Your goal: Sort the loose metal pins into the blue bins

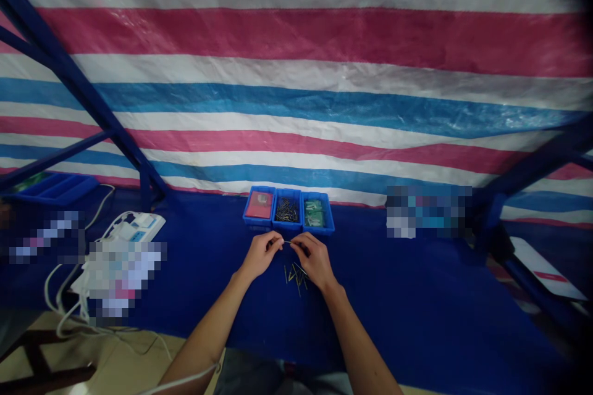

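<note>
My left hand and my right hand face each other over the blue table, fingertips pinched. A thin metal pin spans the small gap between them, one end at each hand. Its exact kind is too small to make out. Just below, beside my right hand, a loose group of thin brass-coloured pins lies scattered on the table. Behind my hands stand three blue bins side by side: the left bin holds a red packet, the middle bin many dark thin pieces, the right bin green-and-silver pieces.
On the left lie a white power strip and tangled white cables. A blue tray sits farther left. Blue metal frame bars slope at both sides. A striped sheet hangs behind. At right lies a white flat object.
</note>
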`<state>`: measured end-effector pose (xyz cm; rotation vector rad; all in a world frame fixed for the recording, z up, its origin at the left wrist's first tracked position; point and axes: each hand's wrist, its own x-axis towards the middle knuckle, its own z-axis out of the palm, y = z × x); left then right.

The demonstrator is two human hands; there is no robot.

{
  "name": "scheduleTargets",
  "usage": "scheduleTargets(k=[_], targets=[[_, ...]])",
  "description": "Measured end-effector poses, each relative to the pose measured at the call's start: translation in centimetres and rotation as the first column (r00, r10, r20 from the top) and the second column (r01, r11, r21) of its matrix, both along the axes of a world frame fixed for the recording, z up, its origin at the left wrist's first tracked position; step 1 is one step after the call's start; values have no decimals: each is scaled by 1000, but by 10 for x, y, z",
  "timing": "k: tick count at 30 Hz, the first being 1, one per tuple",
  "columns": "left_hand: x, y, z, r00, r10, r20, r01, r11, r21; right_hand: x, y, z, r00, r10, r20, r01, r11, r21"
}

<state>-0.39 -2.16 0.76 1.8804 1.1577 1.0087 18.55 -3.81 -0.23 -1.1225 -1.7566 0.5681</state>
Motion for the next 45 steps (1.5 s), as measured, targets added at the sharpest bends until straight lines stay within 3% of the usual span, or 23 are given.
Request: scheduleTargets(k=[27, 45], targets=[[3, -2, 2, 997, -67, -41, 68, 997, 20, 0, 0, -4, 990, 79, 114, -78, 997, -14], [3, -3, 5, 997, -60, -52, 61, 998, 35, 0, 0, 1, 975, 51, 217, -48, 999, -20]])
